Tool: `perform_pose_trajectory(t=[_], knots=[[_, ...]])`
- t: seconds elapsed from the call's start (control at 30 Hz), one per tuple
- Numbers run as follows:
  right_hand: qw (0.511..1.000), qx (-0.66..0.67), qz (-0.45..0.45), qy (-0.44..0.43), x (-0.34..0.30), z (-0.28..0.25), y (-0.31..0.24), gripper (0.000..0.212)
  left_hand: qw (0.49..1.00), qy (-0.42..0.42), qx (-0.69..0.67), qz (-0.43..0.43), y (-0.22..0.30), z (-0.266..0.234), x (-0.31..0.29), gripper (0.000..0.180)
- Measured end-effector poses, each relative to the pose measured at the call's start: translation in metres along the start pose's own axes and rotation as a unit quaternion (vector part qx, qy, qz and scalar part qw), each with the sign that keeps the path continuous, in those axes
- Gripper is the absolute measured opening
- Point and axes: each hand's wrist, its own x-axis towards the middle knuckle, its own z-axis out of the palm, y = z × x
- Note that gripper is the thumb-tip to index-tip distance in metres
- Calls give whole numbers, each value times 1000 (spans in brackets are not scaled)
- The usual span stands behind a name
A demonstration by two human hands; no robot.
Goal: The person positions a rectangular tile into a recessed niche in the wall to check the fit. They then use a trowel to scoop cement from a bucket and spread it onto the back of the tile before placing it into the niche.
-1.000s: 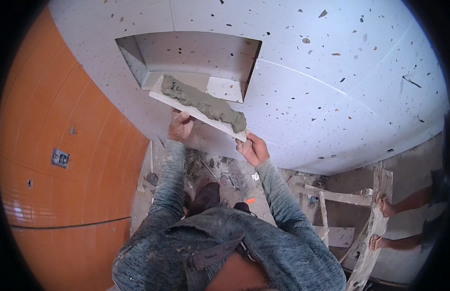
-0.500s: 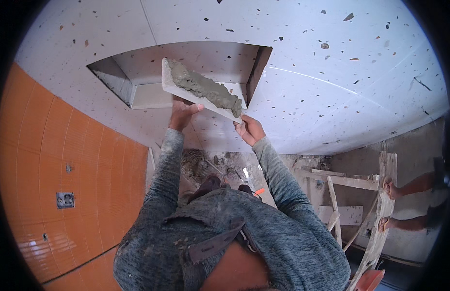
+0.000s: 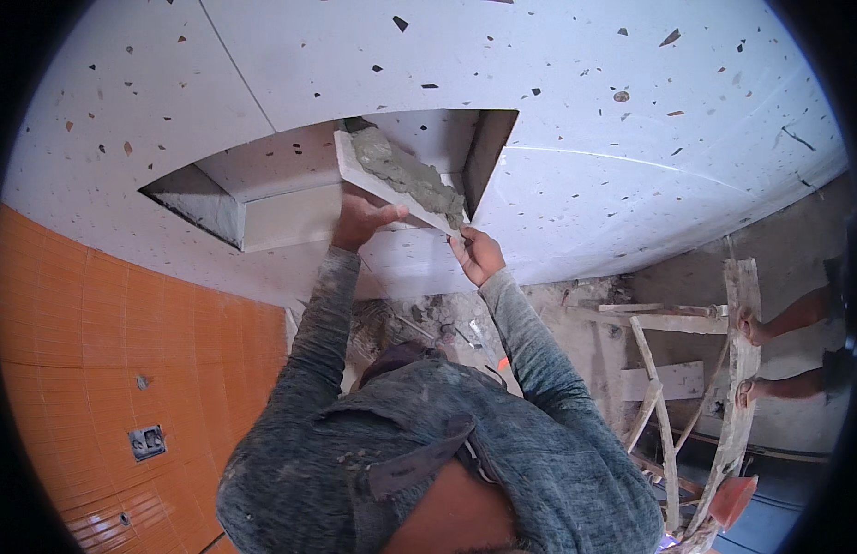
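A narrow strip of white tile (image 3: pixel 384 192) is tilted at the mouth of a recessed wall niche (image 3: pixel 290 220), its right end lower and nearer me. Thick grey wet mortar (image 3: pixel 405 174) is heaped along its upper face. My left hand (image 3: pixel 362 220) grips the strip from below near its left end, thumb along the front edge. At the right end, my right hand (image 3: pixel 481 256) pinches the corner between thumb and fingers. The niche is cut into a white wall (image 3: pixel 613 138) with dark and brown speckles. Part of the niche's inside is hidden behind the strip.
An orange tiled wall (image 3: pixel 216 369) with a small electrical box (image 3: pixel 148 442) stands at my left. To the right is a rough wooden scaffold (image 3: pixel 742 360), where another person's feet (image 3: pixel 749 328) rest. A red container (image 3: pixel 731 500) is at lower right. Rubble covers the floor below.
The mortar-covered strip has moved farther into the niche's opening and toward its right side, with both hands keeping hold. The whole view has also shifted and turned a little.
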Motion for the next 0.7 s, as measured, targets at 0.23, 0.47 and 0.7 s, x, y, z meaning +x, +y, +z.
perform_pose_trajectory(t=[0.23, 0.47, 0.7], knots=[[913, -359, -186, -55, 2, -9, 12, 23, 994, -82, -67, 7, 5, -3, 12, 71], [971, -179, -150, -42, 2, 2, 16, 14, 994, -85, -66, 33, 0, 6, 34, 90], [978, -90, -182, -41, 8, 1, 27, 13, 986, -126, -107, 15, 20, 19, 49, 81]])
